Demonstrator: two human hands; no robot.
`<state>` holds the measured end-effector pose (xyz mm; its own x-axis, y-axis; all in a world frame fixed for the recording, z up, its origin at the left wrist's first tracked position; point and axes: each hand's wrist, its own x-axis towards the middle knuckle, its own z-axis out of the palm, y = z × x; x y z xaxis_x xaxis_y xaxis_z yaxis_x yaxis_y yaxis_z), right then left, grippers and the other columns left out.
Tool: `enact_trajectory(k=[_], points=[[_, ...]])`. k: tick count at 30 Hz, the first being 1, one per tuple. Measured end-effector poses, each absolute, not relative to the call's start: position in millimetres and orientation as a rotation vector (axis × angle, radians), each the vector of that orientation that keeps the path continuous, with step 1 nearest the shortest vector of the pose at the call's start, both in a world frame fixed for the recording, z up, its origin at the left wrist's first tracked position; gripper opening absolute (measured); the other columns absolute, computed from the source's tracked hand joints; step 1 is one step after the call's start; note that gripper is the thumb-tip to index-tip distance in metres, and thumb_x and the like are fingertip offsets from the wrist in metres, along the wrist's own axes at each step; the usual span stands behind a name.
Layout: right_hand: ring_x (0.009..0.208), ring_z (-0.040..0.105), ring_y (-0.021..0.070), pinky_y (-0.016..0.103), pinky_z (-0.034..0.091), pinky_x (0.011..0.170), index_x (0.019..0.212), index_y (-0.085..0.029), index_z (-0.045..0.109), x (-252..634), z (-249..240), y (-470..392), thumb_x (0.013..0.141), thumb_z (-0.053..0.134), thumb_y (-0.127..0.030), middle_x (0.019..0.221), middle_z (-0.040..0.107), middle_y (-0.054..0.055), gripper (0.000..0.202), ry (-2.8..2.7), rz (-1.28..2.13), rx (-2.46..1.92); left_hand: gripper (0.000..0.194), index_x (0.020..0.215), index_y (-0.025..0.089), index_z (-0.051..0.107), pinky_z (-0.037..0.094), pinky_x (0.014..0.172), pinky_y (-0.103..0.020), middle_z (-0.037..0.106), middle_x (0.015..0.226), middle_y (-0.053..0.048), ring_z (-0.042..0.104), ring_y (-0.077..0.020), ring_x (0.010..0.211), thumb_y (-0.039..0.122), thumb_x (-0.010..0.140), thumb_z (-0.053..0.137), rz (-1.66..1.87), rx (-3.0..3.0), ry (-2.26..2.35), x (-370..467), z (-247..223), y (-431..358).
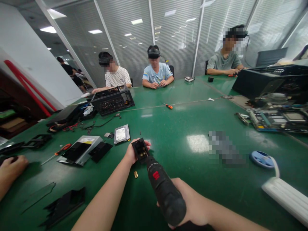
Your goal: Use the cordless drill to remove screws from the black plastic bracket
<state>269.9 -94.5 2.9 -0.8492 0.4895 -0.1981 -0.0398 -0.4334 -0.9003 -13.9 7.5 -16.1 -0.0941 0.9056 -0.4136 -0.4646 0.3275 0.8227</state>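
Observation:
My right hand (190, 200) is wrapped round a black cordless drill (165, 187) with a red switch on top. The drill's front end meets a small black box-shaped part (137, 145), which is open on top and has brass-coloured pieces inside. My left hand (131, 153) grips that part from the left and beneath, with fingertips showing past its far side. Whether the bit is in a screw is hidden by the drill's body. On the green table (154, 123), just below the part, lies a small brass-coloured plate (136, 174).
Left of my hands lie a hard drive (121, 134), an optical drive (80, 149), an orange-handled screwdriver (56, 153) and a black plastic bracket (64, 205). A white power strip (286, 195) sits at right. Co-workers sit across; another person's hand (13, 166) is at far left.

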Motion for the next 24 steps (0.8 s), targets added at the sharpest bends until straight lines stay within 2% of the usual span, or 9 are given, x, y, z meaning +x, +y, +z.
enact_trajectory(k=[2,3,5,7,10,12,17,20,24], points=[[0.063,0.067,0.0148,0.026,0.053,0.057,0.103,-0.018,0.069,279,-12,-90,0.033,0.108,-0.023,0.094,0.074,0.002,0.080,-1.420,2.392,-0.595,0.047,0.083,0.008,0.081,0.059,0.064,-0.034,0.081,0.091,-0.021,0.075,-0.0261,0.071,0.038,0.097,0.048,1.236,0.544,1.168,-12,-15,5],[0.062,0.070,0.0152,0.027,0.055,0.056,0.112,-0.019,0.068,283,-17,-89,0.039,0.109,-0.026,0.104,0.076,0.005,0.084,-1.386,2.427,-0.575,0.049,0.082,0.008,0.081,0.059,0.064,-0.034,0.081,0.091,-0.021,0.074,-0.0258,0.071,0.038,0.098,0.046,1.241,0.570,1.165,-11,-15,4],[0.063,0.073,0.0156,0.026,0.055,0.057,0.118,-0.018,0.071,292,-19,-87,0.047,0.108,-0.031,0.117,0.076,0.011,0.081,-1.430,2.425,-0.567,0.052,0.081,0.008,0.081,0.059,0.065,-0.034,0.080,0.090,-0.021,0.073,-0.0255,0.071,0.038,0.099,0.043,1.250,0.604,1.131,-9,-15,1],[0.071,0.075,0.0167,0.027,0.056,0.061,0.129,-0.022,0.070,299,-12,-90,0.048,0.108,-0.028,0.126,0.075,0.012,0.090,-1.542,2.258,-0.663,0.052,0.081,0.008,0.081,0.060,0.066,-0.036,0.080,0.088,-0.020,0.073,-0.0258,0.071,0.038,0.099,0.042,1.258,0.612,1.088,-8,-16,0],[0.086,0.077,0.0233,0.038,0.061,0.082,0.144,-0.020,0.063,306,0,-104,0.073,0.099,-0.037,0.100,0.080,0.008,0.081,-1.554,2.134,-0.850,0.047,0.080,0.009,0.080,0.061,0.067,-0.037,0.079,0.085,-0.020,0.073,-0.0269,0.072,0.038,0.097,0.047,1.252,0.589,1.039,-7,-19,0],[0.088,0.077,0.0248,0.041,0.060,0.087,0.144,-0.019,0.065,309,2,-115,0.080,0.092,-0.043,0.095,0.081,0.008,0.073,-1.530,2.005,-0.935,0.042,0.079,0.010,0.078,0.060,0.067,-0.037,0.078,0.081,-0.018,0.073,-0.0268,0.070,0.040,0.094,0.052,1.266,0.568,1.035,-6,-22,1],[0.081,0.076,0.0239,0.040,0.061,0.076,0.150,-0.022,0.064,312,-7,-132,0.083,0.083,-0.038,0.122,0.079,0.016,0.071,-1.549,1.738,-1.022,0.032,0.082,0.013,0.074,0.060,0.072,-0.038,0.079,0.079,-0.014,0.074,-0.0272,0.070,0.042,0.084,0.061,1.320,0.508,1.029,-4,-28,4],[0.078,0.075,0.0215,0.039,0.063,0.075,0.154,-0.024,0.060,306,2,-136,0.089,0.081,-0.037,0.124,0.078,0.015,0.070,-1.633,1.652,-1.071,0.033,0.083,0.011,0.075,0.060,0.072,-0.038,0.079,0.079,-0.016,0.074,-0.0272,0.069,0.041,0.083,0.061,1.266,0.514,1.008,-6,-27,7],[0.080,0.072,0.0191,0.036,0.063,0.072,0.166,-0.025,0.043,283,31,-143,0.084,0.087,-0.031,0.131,0.074,0.017,0.093,-1.722,1.586,-1.063,0.036,0.090,0.009,0.079,0.059,0.070,-0.035,0.081,0.085,-0.016,0.073,-0.0248,0.071,0.038,0.086,0.059,1.196,0.459,1.001,-8,-21,12]])
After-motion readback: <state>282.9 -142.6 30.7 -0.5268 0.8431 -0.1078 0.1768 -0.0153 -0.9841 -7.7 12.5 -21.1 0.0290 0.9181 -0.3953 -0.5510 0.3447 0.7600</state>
